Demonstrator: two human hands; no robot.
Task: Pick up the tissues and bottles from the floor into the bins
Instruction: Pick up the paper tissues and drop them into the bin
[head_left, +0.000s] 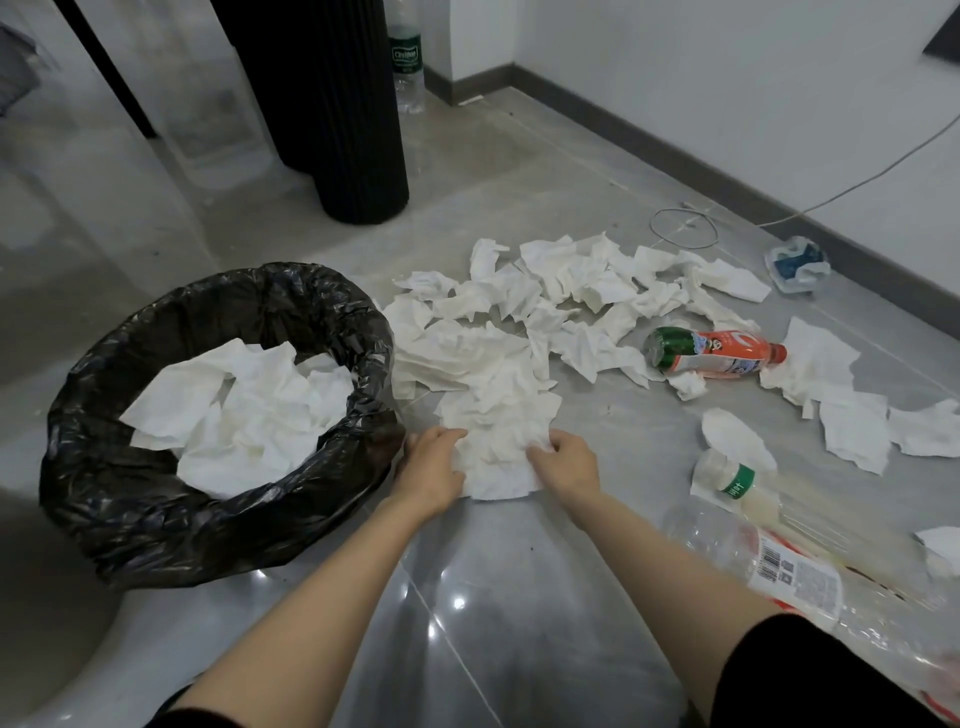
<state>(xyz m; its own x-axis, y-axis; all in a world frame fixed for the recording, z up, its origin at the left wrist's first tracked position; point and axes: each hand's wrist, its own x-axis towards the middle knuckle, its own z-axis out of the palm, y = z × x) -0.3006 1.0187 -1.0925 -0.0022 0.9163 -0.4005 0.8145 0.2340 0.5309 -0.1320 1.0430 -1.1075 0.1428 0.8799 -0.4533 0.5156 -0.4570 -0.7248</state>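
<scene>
— Left hand (434, 467) and right hand (563, 462) both grip one crumpled white tissue wad (498, 441), one at each side, fingers curled into the paper.

— Where does it lie?

— On the grey tiled floor (519, 597), just beside the round bin lined with a black plastic bag (156, 519). More white tissues in the bin (260, 405) fill its middle.

— And the rest?

— Loose white tissues (571, 280) spread beyond the wad toward the wall. At their edge an orange-labelled plastic bottle with a green base (717, 356) lies on its side. Near the right arm lie a clear plastic bottle with a white barcode label (753, 556) and a small crushed bottle with a green band (727, 478). An upright clear bottle with a green label (408, 62) stands behind a black ribbed column (353, 130).
</scene>
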